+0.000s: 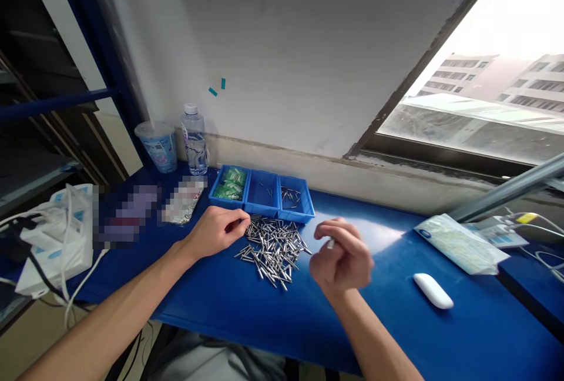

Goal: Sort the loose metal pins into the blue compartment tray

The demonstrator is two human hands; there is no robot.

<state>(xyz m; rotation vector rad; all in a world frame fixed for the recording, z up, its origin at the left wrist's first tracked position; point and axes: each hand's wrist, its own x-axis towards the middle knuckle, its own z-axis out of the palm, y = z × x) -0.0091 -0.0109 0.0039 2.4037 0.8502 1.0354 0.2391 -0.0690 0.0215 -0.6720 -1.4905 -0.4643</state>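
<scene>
A heap of small metal pins (273, 249) lies on the blue table. At its upper left edge is my left hand (218, 229), thumb and forefinger pinched together at the pins; whatever is between the fingertips is hidden. My right hand (341, 254) hovers to the right of the heap, fingers curled, with a small pale piece showing at them that is too small to name. Behind the heap stand three joined blue bins: the left bin (211, 197) holds green packets (232, 183), the middle bin (262, 204) a few pins, the right bin (297, 216) several pins.
A lidded cup (161, 150) and a water bottle (194, 143) stand at the back left. Power strips (79, 222) with cables lie far left. On the right are a white oval case (433, 291) and a plastic packet (460, 244).
</scene>
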